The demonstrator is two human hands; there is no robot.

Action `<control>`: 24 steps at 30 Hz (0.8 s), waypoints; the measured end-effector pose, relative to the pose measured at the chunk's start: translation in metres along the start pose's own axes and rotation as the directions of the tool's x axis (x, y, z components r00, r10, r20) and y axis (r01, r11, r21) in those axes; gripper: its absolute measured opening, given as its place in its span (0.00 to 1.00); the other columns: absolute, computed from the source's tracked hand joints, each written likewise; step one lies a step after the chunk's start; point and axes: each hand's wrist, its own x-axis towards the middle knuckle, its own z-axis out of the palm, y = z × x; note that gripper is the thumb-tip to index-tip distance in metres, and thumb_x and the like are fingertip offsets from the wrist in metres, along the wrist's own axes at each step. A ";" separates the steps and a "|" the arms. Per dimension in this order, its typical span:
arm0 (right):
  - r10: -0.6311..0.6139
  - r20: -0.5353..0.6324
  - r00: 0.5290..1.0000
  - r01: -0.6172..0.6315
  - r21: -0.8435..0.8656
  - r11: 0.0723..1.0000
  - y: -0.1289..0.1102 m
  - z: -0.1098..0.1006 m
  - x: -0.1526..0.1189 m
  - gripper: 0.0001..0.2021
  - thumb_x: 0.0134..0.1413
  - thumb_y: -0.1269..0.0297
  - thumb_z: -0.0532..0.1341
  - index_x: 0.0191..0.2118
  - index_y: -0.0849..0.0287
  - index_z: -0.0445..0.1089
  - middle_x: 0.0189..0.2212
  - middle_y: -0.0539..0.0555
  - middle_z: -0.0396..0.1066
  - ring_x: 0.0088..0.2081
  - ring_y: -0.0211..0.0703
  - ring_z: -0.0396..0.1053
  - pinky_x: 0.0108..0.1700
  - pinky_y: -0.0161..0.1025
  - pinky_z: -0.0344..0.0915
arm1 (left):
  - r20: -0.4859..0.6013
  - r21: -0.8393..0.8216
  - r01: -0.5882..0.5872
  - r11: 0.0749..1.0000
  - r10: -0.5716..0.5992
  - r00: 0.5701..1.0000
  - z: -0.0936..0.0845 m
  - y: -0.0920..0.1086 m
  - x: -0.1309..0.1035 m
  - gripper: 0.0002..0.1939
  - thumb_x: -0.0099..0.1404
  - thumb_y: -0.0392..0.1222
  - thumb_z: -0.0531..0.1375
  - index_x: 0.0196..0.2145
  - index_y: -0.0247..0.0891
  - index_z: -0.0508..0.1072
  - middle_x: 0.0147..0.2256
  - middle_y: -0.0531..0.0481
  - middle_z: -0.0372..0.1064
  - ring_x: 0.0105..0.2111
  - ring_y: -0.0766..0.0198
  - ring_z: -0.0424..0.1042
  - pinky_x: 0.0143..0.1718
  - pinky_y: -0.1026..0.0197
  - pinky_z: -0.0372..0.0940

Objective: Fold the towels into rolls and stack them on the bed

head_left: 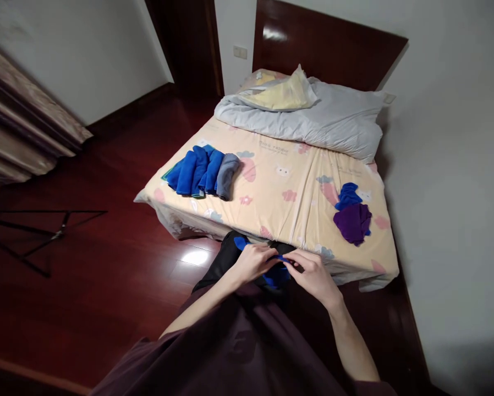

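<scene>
Close to my body, just in front of the bed's near edge, a blue towel (276, 276) hangs from my fingers. My left hand (254, 262) pinches its upper edge, and my right hand (309, 268) grips the same edge a little to the right. The lower part of the cloth is mostly hidden behind my hands and forearms. On the left of the bed, several rolled blue towels (194, 171) lie side by side, with a rolled grey towel (228, 176) at their right end. A crumpled purple cloth (353, 223) partly covers a blue cloth (348, 195) at the right.
The bed (286, 212) has a patterned yellowish sheet. A grey quilt (338, 115) and a pale yellow pillow (286, 94) lie near the dark headboard (313, 47). Black stand legs (44, 234) are on the floor at left; curtains (24, 126) hang beyond.
</scene>
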 end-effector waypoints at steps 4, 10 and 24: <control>0.087 -0.009 0.996 -0.087 -0.136 0.987 0.010 0.001 -0.003 0.12 0.64 0.78 0.58 0.42 0.57 0.78 0.39 0.54 0.79 0.40 0.45 0.79 0.46 0.41 0.76 | 0.038 -0.025 -0.018 1.000 0.019 0.999 0.005 0.004 0.004 0.24 0.83 0.55 0.52 0.37 0.36 0.76 0.30 0.47 0.73 0.32 0.61 0.73 0.32 0.61 0.58; -0.045 -0.341 0.939 -0.109 -0.420 0.901 0.023 -0.028 -0.004 0.14 0.63 0.79 0.56 0.38 0.58 0.79 0.36 0.56 0.76 0.40 0.45 0.75 0.46 0.41 0.74 | 0.131 -0.065 0.046 0.997 -0.037 0.991 -0.003 -0.014 -0.002 0.22 0.83 0.53 0.53 0.37 0.37 0.76 0.30 0.47 0.71 0.32 0.60 0.72 0.34 0.61 0.60; -0.489 -0.713 0.503 -0.370 -0.688 0.624 0.051 -0.089 -0.057 0.15 0.61 0.71 0.63 0.23 0.56 0.74 0.25 0.54 0.73 0.24 0.39 0.71 0.29 0.38 0.73 | 0.183 -0.240 0.321 0.916 -0.283 0.942 0.037 -0.077 -0.051 0.17 0.62 0.27 0.56 0.47 0.36 0.76 0.43 0.45 0.69 0.41 0.59 0.73 0.46 0.61 0.68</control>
